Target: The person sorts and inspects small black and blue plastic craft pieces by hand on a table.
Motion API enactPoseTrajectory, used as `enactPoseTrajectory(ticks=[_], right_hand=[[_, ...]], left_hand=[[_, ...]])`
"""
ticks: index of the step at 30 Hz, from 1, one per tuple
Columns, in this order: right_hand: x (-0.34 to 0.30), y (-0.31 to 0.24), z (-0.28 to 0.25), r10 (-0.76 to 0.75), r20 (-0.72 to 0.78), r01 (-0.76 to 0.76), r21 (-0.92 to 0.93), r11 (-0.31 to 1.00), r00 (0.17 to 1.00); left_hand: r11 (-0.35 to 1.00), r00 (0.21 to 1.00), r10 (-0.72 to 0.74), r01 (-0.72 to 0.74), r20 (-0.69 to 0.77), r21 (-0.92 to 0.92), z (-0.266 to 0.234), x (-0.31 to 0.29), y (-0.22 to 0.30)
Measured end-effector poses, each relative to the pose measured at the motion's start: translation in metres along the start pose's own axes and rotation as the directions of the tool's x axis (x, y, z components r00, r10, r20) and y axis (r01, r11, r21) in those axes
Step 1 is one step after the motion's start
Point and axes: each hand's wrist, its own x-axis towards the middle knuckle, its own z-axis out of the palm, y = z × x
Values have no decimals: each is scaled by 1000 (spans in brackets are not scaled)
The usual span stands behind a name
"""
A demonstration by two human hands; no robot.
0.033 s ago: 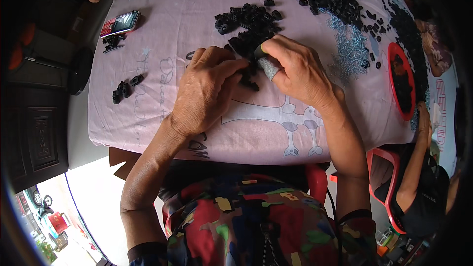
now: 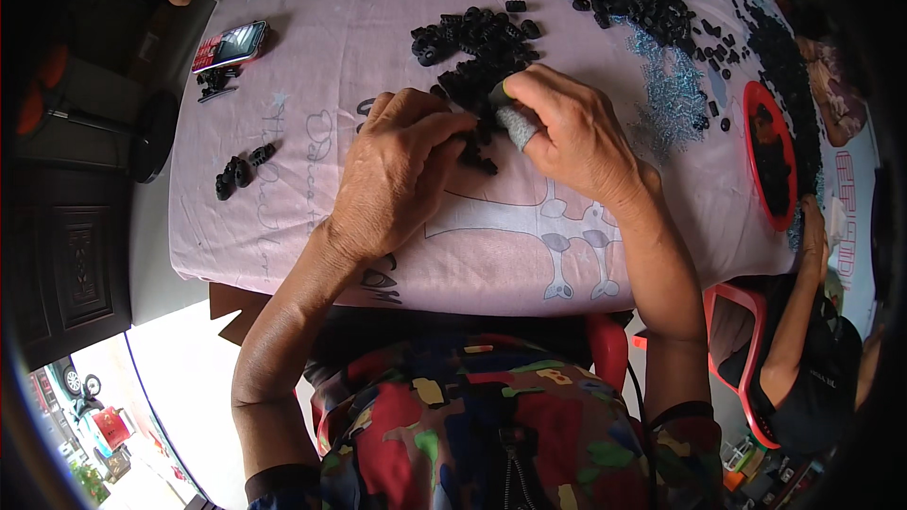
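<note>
Left hand: my left hand stays curled, fingertips pinched on small black parts at the table's middle.
Right hand: my right hand still pinches the same parts; its thumb wears a grey cover.
Change: I see none since before.
Near left edge: a phone.

A pale pink tablecloth printed with grey giraffes is strewn with black parts, beside a red tray.
</note>
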Motion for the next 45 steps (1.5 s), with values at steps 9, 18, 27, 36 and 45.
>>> enactPoseTrajectory(ticks=[9,18,27,36,45], right_hand=[[-2,3,-4,14,-2,-14,61,998,1000],[-4,7,-2,26,29,-26,20,999,999],[-4,6,-3,45,15,-46,38,998,999],[-3,7,-6,108,45,-109,16,994,993],[-4,6,0,78,70,-79,14,997,995]], left_hand=[[973,972,-210,197,-105,-122,1,3,2],[990,985,-123,130,-124,49,2,4,-11],[979,979,-204,205,-27,14,0,4,-11],[988,998,-14,23,-58,150,7,8,1],[996,997,23,-17,-71,83,9,5,-2]])
